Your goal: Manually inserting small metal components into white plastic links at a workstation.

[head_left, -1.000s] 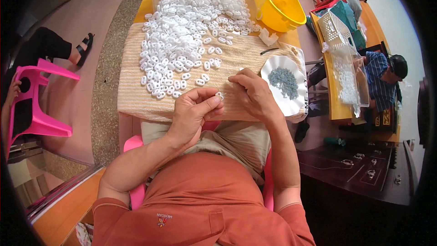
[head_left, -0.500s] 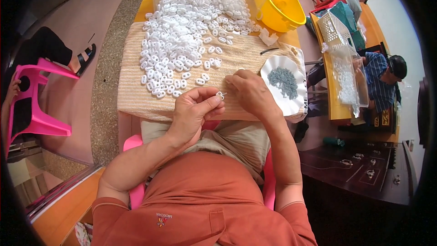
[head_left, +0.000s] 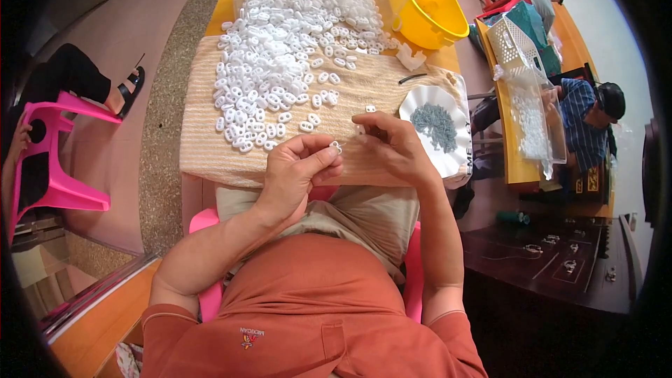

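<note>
Shifted slightly rightward, the right hand (head_left: pixel 397 145) has uncovered a white block (head_left: pixel 370 108) on the striped cloth (head_left: pixel 201 115); whether a white bit (head_left: pixel 360 129) is gripped by its fingers cannot be told. A small white part (head_left: pixel 336 146) is pinched in the left hand (head_left: pixel 294 168). The worktop (head_left: pixel 220 12) is heaped with white ovals (head_left: pixel 273 49). A pink chair (head_left: pixel 78 192) is seen leftward; rightward, a second worktop (head_left: pixel 523 169) is occupied.

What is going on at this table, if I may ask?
A person's left hand pinches a small whitish piece over a striped cloth. The right hand is apart from it; whether it holds anything is unclear. White two-holed pieces lie heaped farther off, and a white plate of grey-blue bits sits to the right.
</note>
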